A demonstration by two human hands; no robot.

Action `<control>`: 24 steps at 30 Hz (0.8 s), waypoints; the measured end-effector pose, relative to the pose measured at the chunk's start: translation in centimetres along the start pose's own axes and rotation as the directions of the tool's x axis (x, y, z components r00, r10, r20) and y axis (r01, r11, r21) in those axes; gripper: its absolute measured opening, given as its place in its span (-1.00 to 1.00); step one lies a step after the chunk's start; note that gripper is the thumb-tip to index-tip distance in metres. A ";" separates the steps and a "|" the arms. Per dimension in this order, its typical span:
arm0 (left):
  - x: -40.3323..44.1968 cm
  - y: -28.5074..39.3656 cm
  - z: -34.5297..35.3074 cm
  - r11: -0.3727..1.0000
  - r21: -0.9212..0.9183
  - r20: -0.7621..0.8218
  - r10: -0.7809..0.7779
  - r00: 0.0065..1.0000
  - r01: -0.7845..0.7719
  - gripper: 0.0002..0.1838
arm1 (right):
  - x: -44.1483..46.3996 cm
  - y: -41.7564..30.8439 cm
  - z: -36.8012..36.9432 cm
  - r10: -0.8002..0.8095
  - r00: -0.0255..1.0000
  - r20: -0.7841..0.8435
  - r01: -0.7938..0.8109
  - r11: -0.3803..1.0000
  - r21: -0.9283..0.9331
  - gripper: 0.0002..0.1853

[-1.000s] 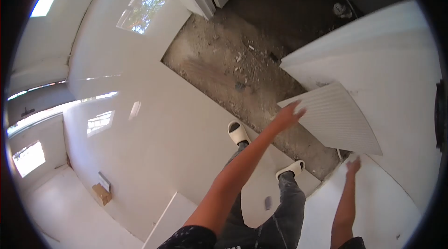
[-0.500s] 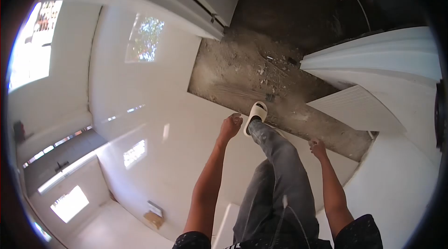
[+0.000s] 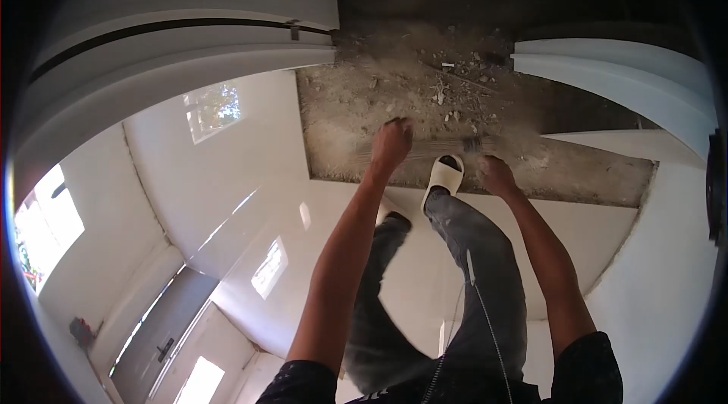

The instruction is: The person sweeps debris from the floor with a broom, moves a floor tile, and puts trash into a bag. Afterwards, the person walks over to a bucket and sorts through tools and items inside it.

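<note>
Small pale marks (image 3: pixel 373 395) at the waist of the grey trousers (image 3: pixel 485 275), too unclear to read. Behind the left hand (image 3: pixel 393 141) in view, a strip of bare dirt (image 3: pixel 334 127) littered with pale rubble (image 3: pixel 440 93); against the same strip, just beside the cream slipper (image 3: pixel 444 176), the right hand (image 3: pixel 497 175). Both loosely curled, the right one blurred; cannot tell whether fully closed or around anything. Between the two, nearer the right, a small dark scrap (image 3: pixel 472 145) on the dirt. Along the strip's near edge, glossy pale flooring (image 3: pixel 334 214).
</note>
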State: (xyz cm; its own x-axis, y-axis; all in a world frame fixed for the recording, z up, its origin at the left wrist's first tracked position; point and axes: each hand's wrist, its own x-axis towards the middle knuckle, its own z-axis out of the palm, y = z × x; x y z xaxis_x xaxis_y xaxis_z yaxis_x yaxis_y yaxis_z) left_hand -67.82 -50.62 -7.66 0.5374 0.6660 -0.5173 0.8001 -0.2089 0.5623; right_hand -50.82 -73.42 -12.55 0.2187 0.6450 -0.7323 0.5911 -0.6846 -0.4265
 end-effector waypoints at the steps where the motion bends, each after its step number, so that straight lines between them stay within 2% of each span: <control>1: 2.3 -0.1 0.7 0.992 0.115 -0.006 0.051 0.999 -0.050 -0.79 | 1.5 -0.2 0.9 0.010 1.000 -0.003 -0.010 1.000 0.001 -0.63; 2: 4.6 -0.6 2.1 0.992 0.115 0.002 0.058 0.998 -0.057 -0.79 | 2.9 -0.7 1.3 -0.116 0.993 -0.005 0.116 0.991 -0.062 -0.64; 3: 7.0 -1.2 3.7 0.967 0.229 0.056 0.099 0.994 -0.109 -0.80 | 4.4 -0.6 2.2 -0.243 0.970 -0.001 0.241 0.963 -0.125 -0.64; 4: 9.8 -2.0 5.5 0.925 0.337 0.109 0.143 0.984 -0.172 -0.81 | 6.2 0.1 3.7 -0.279 0.958 0.073 0.288 0.940 -0.184 -0.60; 5: 12.6 -2.6 7.1 0.921 0.337 0.106 0.168 0.980 -0.194 -0.81 | 7.9 0.7 5.2 -0.271 0.961 0.050 0.276 0.942 -0.191 -0.60; 7: 17.7 -4.3 10.7 0.768 0.439 0.126 0.461 0.879 -0.466 -0.78 | 10.3 1.2 8.1 -0.426 0.902 0.062 0.422 0.843 -0.333 -0.57; 8: 19.6 -4.8 12.5 0.766 0.438 0.114 0.472 0.874 -0.471 -0.78 | 11.2 1.4 9.3 -0.449 0.887 0.103 0.458 0.835 -0.306 -0.52; 9: 21.7 -5.2 14.0 0.705 0.520 0.200 0.449 0.871 -0.483 -0.79 | 11.9 1.7 10.0 -0.453 0.887 0.086 0.455 0.830 -0.322 -0.52; 10: 23.3 -5.5 15.3 0.630 0.600 0.278 0.413 0.867 -0.493 -0.80 | 12.6 1.7 10.6 -0.536 0.837 0.107 0.534 0.759 -0.372 -0.48; 11: 24.1 -6.2 16.3 0.545 0.618 0.258 0.541 0.800 -0.567 -0.81 | 13.0 1.4 11.4 -0.619 0.772 0.141 0.615 0.673 -0.412 -0.45; 12: 24.6 -7.1 16.9 0.455 0.647 0.235 0.645 0.728 -0.612 -0.81 | 13.5 1.2 11.7 -0.573 0.790 0.217 0.607 0.686 -0.401 -0.40; 13: 24.3 -5.9 16.1 0.509 0.614 0.383 0.476 0.792 -0.603 -0.81 | 13.8 1.0 11.8 -0.540 0.787 0.300 0.617 0.683 -0.391 -0.36; 14: 25.0 -6.6 17.5 0.486 0.638 0.329 0.530 0.782 -0.597 -0.77 | 13.9 1.1 12.1 -0.543 0.789 0.287 0.614 0.700 -0.365 -0.35; 15: 25.7 -6.7 18.3 0.553 0.615 0.228 0.557 0.798 -0.562 -0.77 | 14.3 1.3 12.1 -0.552 0.783 0.286 0.622 0.703 -0.345 -0.33; 16: 25.5 -6.9 18.4 0.623 0.575 0.123 0.576 0.808 -0.531 -0.77 | 14.5 1.1 11.8 -0.535 0.783 0.317 0.622 0.664 -0.415 -0.34; 17: 25.1 -7.4 18.5 0.538 0.623 0.129 0.645 0.753 -0.567 -0.79 | 14.4 0.9 11.7 -0.498 0.799 0.337 0.600 0.638 -0.482 -0.34; 18: 24.0 -6.5 16.5 0.488 0.637 0.234 0.616 0.752 -0.597 -0.79 | 14.7 0.9 11.4 -0.520 0.782 0.344 0.621 0.606 -0.496 -0.34; 19: 23.2 -5.8 15.3 0.437 0.632 0.345 0.582 0.736 -0.641 -0.80 | 15.0 0.9 11.3 -0.466 0.803 0.370 0.595 0.634 -0.494 -0.32; 21: 21.9 -5.6 13.5 0.479 0.624 0.305 0.578 0.757 -0.617 -0.81 | 14.4 0.5 10.8 -0.411 0.825 0.388 0.563 0.649 -0.511 -0.29; 23: 21.6 -5.5 11.8 0.529 0.602 0.271 0.570 0.776 -0.598 -0.83 | 12.9 -0.3 9.7 -0.256 0.913 0.317 0.393 0.755 -0.525 -0.25; 24: 21.6 -5.7 10.2 0.433 0.640 0.319 0.601 0.733 -0.634 -0.81 | 12.2 -0.8 9.0 -0.252 0.912 0.324 0.396 0.749 -0.532 -0.25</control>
State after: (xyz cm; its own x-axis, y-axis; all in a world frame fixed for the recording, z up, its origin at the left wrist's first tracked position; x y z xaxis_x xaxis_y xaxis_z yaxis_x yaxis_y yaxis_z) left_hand -58.05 -42.41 -28.62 0.9597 0.1340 -0.2471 0.1765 -0.9714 0.1588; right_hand -55.56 -68.05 -25.92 -0.2011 0.6509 -0.7320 0.9419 -0.0768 -0.3270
